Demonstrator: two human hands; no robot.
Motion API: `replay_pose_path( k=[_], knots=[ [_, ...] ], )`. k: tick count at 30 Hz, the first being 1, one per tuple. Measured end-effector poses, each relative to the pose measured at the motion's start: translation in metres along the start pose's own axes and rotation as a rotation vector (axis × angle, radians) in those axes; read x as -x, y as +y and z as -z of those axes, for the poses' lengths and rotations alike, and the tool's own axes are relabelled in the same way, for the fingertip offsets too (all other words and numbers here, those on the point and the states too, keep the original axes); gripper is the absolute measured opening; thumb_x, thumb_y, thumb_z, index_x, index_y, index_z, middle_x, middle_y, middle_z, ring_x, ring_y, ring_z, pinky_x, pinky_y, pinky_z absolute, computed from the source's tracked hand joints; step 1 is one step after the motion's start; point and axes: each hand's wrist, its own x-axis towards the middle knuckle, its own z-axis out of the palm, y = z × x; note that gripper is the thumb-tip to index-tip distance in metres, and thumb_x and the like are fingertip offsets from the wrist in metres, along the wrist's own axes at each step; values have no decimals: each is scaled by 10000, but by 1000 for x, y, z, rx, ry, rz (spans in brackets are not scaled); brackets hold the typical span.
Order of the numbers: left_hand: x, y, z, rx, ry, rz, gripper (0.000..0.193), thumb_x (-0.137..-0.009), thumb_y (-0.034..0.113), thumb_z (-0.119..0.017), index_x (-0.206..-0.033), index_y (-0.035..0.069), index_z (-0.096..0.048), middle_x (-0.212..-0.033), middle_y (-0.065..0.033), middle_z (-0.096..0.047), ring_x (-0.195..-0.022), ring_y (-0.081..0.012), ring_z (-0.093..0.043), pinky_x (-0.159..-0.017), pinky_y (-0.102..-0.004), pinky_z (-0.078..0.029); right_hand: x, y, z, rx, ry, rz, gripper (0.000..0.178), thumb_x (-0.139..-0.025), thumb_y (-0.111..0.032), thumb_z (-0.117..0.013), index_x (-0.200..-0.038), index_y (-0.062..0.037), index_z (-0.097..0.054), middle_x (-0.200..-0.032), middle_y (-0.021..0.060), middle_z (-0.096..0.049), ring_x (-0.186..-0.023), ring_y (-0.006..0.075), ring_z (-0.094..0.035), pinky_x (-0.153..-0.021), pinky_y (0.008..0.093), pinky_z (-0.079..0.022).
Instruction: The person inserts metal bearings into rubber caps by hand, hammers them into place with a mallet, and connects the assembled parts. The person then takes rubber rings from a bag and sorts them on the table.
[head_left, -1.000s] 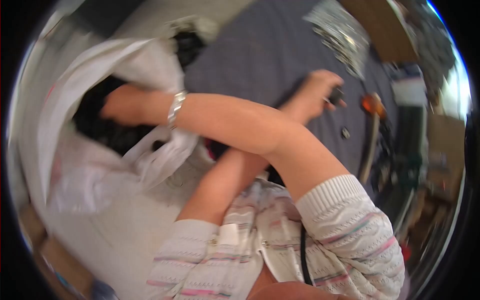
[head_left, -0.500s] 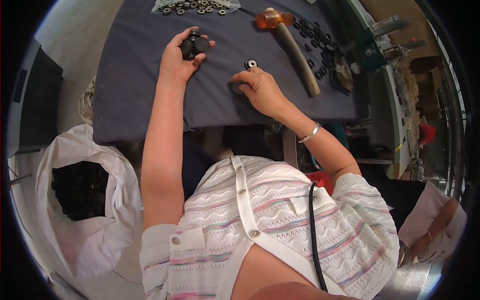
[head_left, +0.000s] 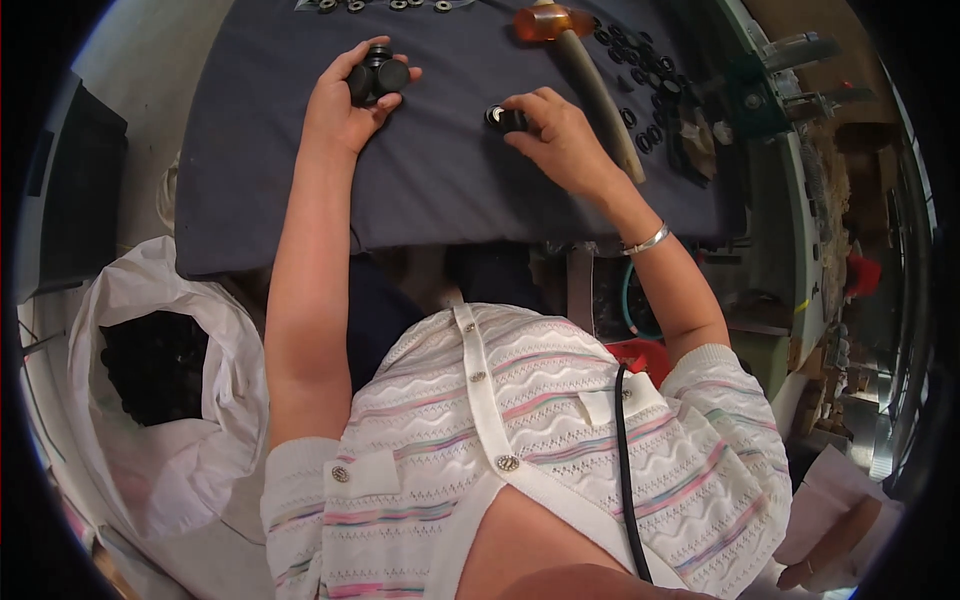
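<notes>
My left hand [head_left: 338,108] is curled over the left part of the table, holding several black round caps [head_left: 393,77] bunched between palm and fingers. Toward the right, my right hand [head_left: 572,145] pinches one black round cap [head_left: 515,121] between thumb and fingers. That cap is tilted on edge over a small black ring with a bright metal centre [head_left: 493,115] lying on the cloth. Whether the two touch, I cannot tell. A mallet [head_left: 545,24] with an amber head and wooden handle lies just beyond my right hand.
Dark cloth covers the table [head_left: 250,200]. Several black rings [head_left: 640,75] are scattered at the far right, near a green vise-like tool [head_left: 752,100]. Metal-centred rings [head_left: 399,4] lie by a clear bag at the far edge. A white sack [head_left: 235,350] of black pieces stands at left.
My right hand has moved right and turned, bringing the black cap up beside the metal-centred ring. My left hand keeps its caps. The whole view has shifted slightly.
</notes>
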Motion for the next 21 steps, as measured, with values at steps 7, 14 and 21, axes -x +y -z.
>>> replay_pose_path(
  k=[7,14,21],
  knots=[
    [0,1,-1,-9,-5,20,291,-952,193,-464,-1142,-17,-532,-992,-200,-605,-921,-332,-628,-455,-251,-397,-21,28,-5,58,-42,78,326,-779,-31,-663,-1097,-8,-598,-906,103,-571,-775,226,-594,-704,311,-481],
    [-1,1,-2,-37,14,17,298,-949,196,-466,-1145,-18,-534,-994,-199,-601,-924,-335,-629,-457,-247,-399,-29,21,-2,158,-90,137,300,-771,-93,-672,-1055,-9,-623,-960,159,-600,-887,340,-598,-798,375,-484],
    [-4,-2,0,-35,-11,23,299,-949,198,-466,-1151,-13,-533,-997,-200,-600,-927,-336,-629,-459,-248,-403,-32,23,0,132,-123,120,300,-763,-92,-684,-1046,-11,-625,-963,152,-607,-900,331,-604,-803,370,-488]
  ],
)
